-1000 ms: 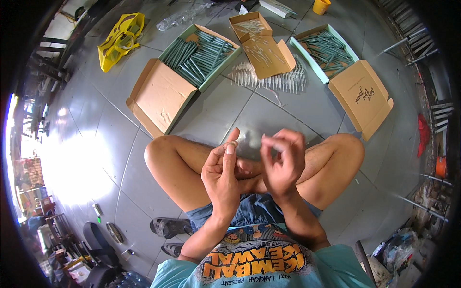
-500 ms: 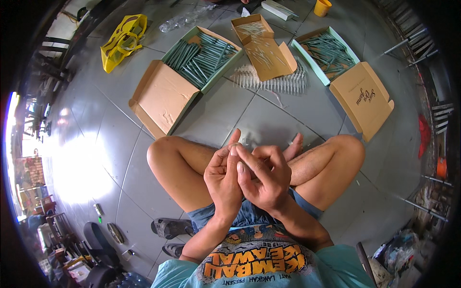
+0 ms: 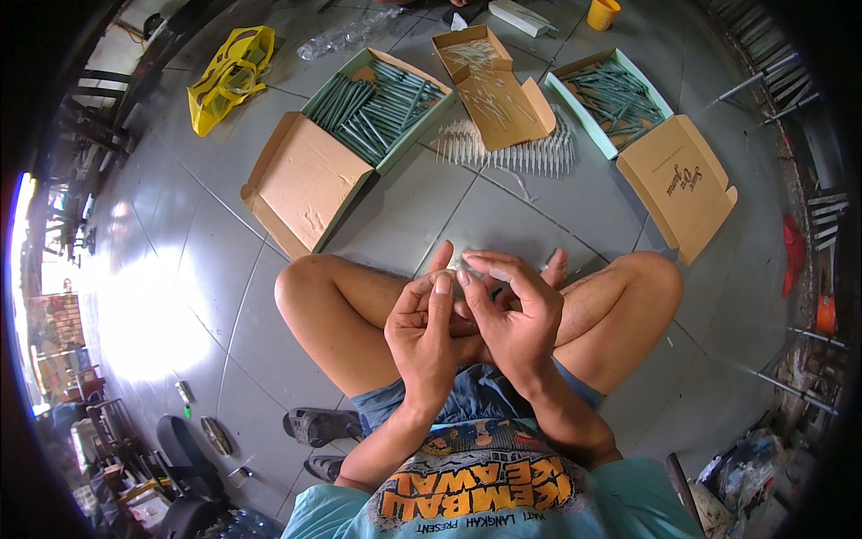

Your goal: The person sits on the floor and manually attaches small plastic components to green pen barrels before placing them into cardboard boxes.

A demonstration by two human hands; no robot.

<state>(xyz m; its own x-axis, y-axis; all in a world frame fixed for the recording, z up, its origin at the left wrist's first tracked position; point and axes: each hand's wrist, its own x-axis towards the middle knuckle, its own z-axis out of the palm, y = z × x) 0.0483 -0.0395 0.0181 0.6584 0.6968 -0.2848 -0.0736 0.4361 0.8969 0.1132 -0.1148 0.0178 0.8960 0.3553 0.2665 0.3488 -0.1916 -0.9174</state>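
Observation:
Above my crossed legs, my left hand [image 3: 420, 328] is closed, its thumb and forefinger pinching a tiny whitish piece [image 3: 452, 266]. Facing it, my right hand [image 3: 523, 310] curls inward. Its thumb tip is close to that piece, with the forefinger tip slightly apart from the thumb. A small dark bit [image 3: 496, 293] shows between the right hand's bent fingers; its kind is hidden. Ahead on the left lies an open box [image 3: 420, 136] of slim green pen-like sticks [image 3: 373, 108]. Another open box [image 3: 575, 112] at right holds similar sticks [image 3: 615, 97].
Between the boxes, a brown cardboard tray [image 3: 503, 135] with thin white sticks [image 3: 489, 85] rests over rows of clear pointed pieces [image 3: 548, 154]. A yellow bag [image 3: 229, 81], clear plastic [image 3: 346, 36], a white box [image 3: 521, 18] and a yellow cup [image 3: 603, 13] lie farther out. Sandals [image 3: 319, 427] sit by my left leg.
My right hand has shifted slightly right, and its forefinger has lifted away from the left fingertips. The left hand has barely moved. The boxes are unchanged.

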